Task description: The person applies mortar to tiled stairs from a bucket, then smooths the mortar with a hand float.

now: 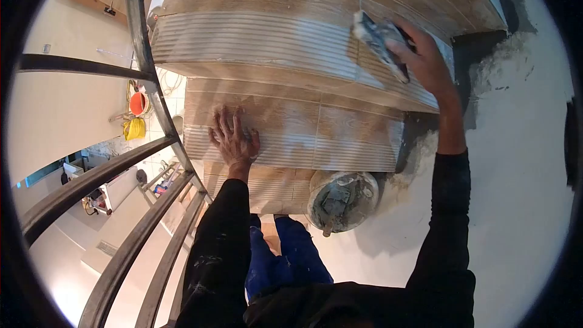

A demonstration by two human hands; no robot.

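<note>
Wood-look tiled steps (261, 36) with ribbed front strips fill the upper middle of the head view. My left hand (234, 140) lies flat on a lower step with its fingers spread, holding nothing. Up at the right, my right hand (419, 54) is closed on a dusty, pale-smeared tool (381, 42), whose exact kind I cannot make out. The tool is at the ribbed strip of a higher step, beside a tile joint. Below it, a round bucket (364, 200) with grey material and a handled tool (331, 206) inside stands on a lower step.
Metal railing bars (115, 191) run along the left side. Beyond them, further down, are an orange-red bucket (139, 104) and a yellow bundle (134, 129). A white wall (510, 194) with rough grey patches borders the steps on the right. My legs (288, 258) show at the bottom.
</note>
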